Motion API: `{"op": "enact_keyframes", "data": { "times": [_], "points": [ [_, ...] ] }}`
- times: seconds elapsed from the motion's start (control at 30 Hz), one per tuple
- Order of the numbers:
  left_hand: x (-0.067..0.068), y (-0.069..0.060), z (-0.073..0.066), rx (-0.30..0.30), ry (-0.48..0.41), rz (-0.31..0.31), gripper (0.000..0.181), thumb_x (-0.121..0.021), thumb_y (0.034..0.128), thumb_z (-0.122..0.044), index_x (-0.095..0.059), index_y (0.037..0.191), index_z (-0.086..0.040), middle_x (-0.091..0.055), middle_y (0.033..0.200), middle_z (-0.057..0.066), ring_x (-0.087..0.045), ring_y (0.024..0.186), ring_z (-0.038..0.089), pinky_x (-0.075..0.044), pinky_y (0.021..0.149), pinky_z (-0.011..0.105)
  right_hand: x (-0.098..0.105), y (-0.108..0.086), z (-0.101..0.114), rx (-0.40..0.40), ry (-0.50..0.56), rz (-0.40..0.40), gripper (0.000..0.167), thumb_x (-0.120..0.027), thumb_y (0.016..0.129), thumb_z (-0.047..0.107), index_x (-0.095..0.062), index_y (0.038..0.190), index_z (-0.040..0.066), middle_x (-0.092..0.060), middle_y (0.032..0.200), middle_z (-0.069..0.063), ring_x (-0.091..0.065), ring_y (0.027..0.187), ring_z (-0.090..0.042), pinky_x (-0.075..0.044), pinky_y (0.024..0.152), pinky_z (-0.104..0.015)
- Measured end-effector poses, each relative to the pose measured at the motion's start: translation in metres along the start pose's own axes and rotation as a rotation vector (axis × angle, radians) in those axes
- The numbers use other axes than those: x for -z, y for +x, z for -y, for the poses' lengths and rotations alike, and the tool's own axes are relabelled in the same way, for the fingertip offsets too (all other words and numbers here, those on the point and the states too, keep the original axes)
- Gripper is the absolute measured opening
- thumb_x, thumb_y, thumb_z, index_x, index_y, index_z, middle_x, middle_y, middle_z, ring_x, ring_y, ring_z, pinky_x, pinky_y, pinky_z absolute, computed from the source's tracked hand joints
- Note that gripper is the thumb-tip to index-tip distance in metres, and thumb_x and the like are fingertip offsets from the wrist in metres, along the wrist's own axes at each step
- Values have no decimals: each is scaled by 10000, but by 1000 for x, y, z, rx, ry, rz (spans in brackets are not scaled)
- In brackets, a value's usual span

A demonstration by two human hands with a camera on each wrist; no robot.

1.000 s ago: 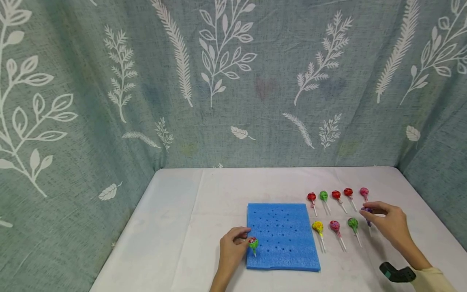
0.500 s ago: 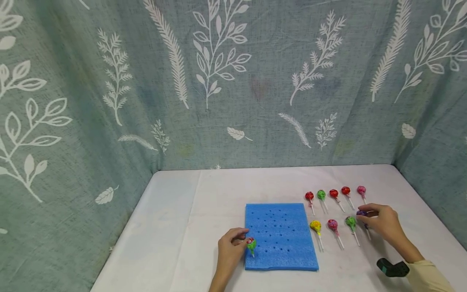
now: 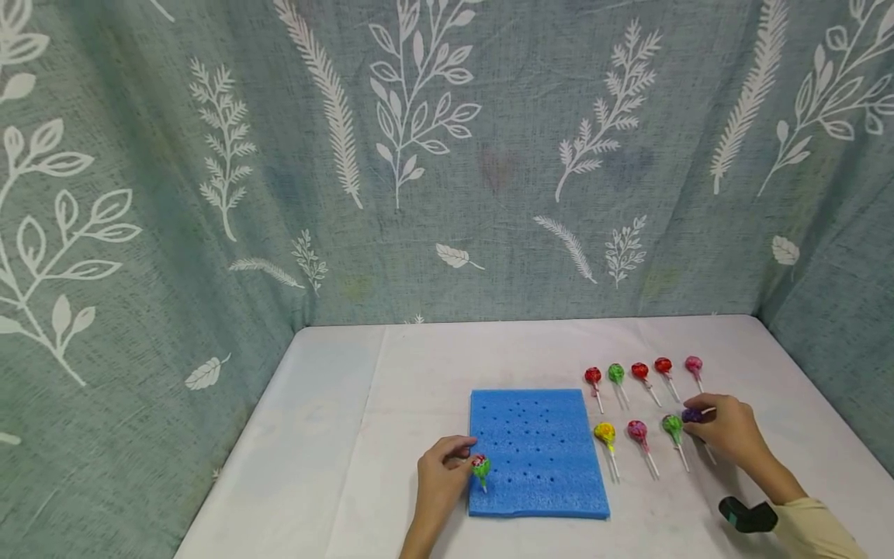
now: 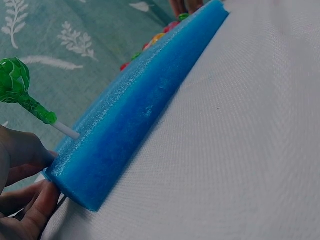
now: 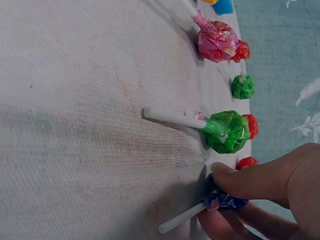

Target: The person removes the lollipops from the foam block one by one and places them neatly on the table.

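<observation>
My left hand (image 3: 441,477) is at the left edge of a blue foam board (image 3: 538,497) dotted with small holes. In the left wrist view its fingers (image 4: 25,150) grip that edge. Just beside them a green lollipop (image 4: 22,95) with a red patch on top stands tilted, its white stick in the foam. My right hand (image 3: 729,431) pinches the head of a purple-blue lollipop (image 5: 227,200) between thumb and fingers. This lollipop's stick (image 5: 180,218) points away from the hand, close to the cloth; its head is partly hidden. A green lollipop (image 3: 673,425) lies right next to it.
Between the board and my right hand lie a yellow lollipop (image 3: 604,436) and a pink one (image 3: 637,432). Behind them is a row of red, green and pink lollipops (image 3: 639,373). White cloth (image 3: 391,388) covers the table, with a patterned curtain (image 3: 503,233) behind.
My right hand has shifted slightly lower around the purple-blue lollipop, which has turned a little, and its stick now points down to the right. The left hand holds its place.
</observation>
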State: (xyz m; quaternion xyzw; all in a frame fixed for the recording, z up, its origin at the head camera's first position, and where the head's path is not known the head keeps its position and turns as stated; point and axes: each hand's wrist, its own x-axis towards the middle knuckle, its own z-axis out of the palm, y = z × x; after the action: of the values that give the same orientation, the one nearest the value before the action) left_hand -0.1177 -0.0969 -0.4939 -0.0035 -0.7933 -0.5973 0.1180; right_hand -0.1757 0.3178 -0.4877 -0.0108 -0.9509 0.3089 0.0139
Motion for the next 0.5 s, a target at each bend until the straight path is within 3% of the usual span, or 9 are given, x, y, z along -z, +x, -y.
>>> {"op": "enact_keyframes", "data": {
  "times": [0.13,0.23,0.5],
  "points": [
    [2,-1,-8,24,11,11,243,-675,721,117,-697,958,69,-663,944,198,-621,850,370,-539,696,258,0,0,0,-3,9,-7,355,-754,746,14,-623,1052,-109,-602,992,-298,-595,842,-394,-550,688,-468],
    [1,0,-5,29,12,11,251,-668,718,125,-698,959,66,-664,941,196,-622,853,370,-539,700,264,1,-1,0,-8,13,-9,359,-754,748,21,-619,1054,-111,-603,988,-295,-598,845,-400,-554,672,-452],
    [-7,6,34,8,13,-18,277,-706,698,111,-725,947,-7,-681,916,109,-635,814,248,-529,669,209,4,-1,1,-28,20,21,390,-766,758,92,-621,1068,-96,-604,995,-281,-597,847,-386,-555,664,-434]
  ]
}}
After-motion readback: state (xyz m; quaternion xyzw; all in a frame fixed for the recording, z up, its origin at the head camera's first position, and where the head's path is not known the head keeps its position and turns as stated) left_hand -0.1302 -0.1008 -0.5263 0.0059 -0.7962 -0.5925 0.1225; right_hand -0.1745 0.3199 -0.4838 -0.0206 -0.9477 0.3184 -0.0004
